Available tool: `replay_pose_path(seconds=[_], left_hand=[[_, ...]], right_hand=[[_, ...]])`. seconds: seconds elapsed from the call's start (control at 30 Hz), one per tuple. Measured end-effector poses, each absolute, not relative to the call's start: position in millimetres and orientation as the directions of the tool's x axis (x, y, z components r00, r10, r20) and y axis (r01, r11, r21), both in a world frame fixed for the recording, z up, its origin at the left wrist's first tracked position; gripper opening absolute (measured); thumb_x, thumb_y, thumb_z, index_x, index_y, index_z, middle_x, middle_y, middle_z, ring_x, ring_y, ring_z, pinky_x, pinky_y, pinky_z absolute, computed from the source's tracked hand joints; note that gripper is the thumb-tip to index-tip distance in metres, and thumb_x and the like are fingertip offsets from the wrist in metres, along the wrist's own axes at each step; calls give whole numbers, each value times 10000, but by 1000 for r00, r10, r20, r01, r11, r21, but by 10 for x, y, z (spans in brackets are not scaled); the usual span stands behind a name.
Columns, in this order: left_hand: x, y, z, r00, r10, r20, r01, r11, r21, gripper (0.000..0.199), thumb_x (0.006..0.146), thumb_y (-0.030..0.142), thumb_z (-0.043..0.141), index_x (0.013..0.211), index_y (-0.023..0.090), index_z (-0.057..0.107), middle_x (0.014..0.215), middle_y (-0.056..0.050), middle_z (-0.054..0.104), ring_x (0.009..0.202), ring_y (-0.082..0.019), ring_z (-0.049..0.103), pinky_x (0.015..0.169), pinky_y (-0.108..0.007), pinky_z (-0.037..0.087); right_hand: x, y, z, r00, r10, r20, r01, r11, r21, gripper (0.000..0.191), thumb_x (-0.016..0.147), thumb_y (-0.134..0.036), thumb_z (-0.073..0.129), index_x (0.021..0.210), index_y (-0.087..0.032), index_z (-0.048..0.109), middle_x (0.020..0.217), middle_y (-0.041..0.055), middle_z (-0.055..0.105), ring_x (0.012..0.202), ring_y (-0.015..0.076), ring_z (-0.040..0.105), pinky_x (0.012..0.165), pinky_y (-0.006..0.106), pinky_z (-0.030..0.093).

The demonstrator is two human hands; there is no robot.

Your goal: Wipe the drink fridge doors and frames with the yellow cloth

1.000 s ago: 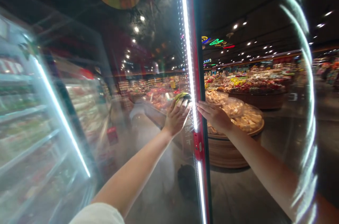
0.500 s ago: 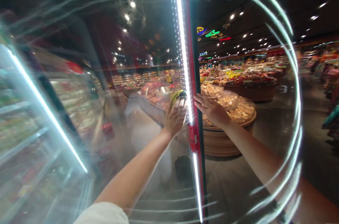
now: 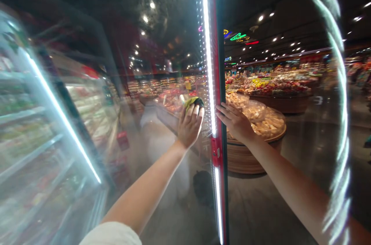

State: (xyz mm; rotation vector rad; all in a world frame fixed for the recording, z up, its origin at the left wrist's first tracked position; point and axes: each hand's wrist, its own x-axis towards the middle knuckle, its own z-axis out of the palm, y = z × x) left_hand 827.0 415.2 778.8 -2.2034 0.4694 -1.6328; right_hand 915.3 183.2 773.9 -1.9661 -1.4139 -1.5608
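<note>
A person's left hand (image 3: 189,126) presses a yellow-green cloth (image 3: 192,102) flat against the inside of an open glass freezer door (image 3: 162,82) in a supermarket, the cloth bunched under spread fingers at about 12 o'clock from the wrist. The right hand (image 3: 236,121), open and holding nothing, steadies the door's red edge (image 3: 216,148) at its 9 o'clock. Fog on the glass below the cloth suggests wiping is under way, with much of the pane left. Round food stands (image 3: 255,148) sit beyond; neon signs (image 3: 237,37) are too blurred to read.
</note>
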Motion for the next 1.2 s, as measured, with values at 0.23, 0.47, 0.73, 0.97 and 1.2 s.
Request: replay_pose_path(seconds=[0.23,0.47,0.73,0.97,1.2], left_hand=[[8224,4215,7568,334,-569,751,-128,-817,-562,532,1003,122,479,1524,213,420,1431,-104,635,1427,-224,505,1277,-461,326],[8633,3945,8586,270,-541,797,-221,-840,-495,526,1009,163,464,1528,236,427,1592,-97,467,1550,-254,294,1298,-527,249],[8803,3829,9063,234,-729,644,-260,-685,-680,447,1003,213,496,1435,310,555,1551,-54,525,1497,-239,404,1271,-493,300],[9047,3607,10408,127,-613,780,-229,-783,-578,417,981,322,516,1385,255,596,1544,-77,512,1525,-275,332,1276,-531,233],[9056,3545,10100,100,-559,823,-262,-813,-520,427,979,303,520,1396,232,577,1576,-92,446,1536,-317,281,1276,-545,227]], right_hand=[[9159,1825,7741,-15,474,881,843,-467,266,464,980,-33,459,1368,-207,643,1502,98,568,1459,249,462,1195,483,468],[9169,1847,7702,19,400,916,858,-477,190,557,967,-12,424,1478,-199,542,1528,106,537,1464,250,447,1188,456,481],[9194,1761,7734,-15,432,902,842,-480,244,582,934,5,489,1467,-219,552,1481,106,587,1410,230,523,1141,429,527],[9175,1807,8098,-60,382,922,810,-521,269,571,907,33,517,1410,-221,613,1485,119,581,1399,246,538,1128,460,535],[9136,1794,7933,-76,422,903,790,-528,313,557,909,36,489,1394,-206,617,1498,120,569,1406,235,528,1131,435,534]])
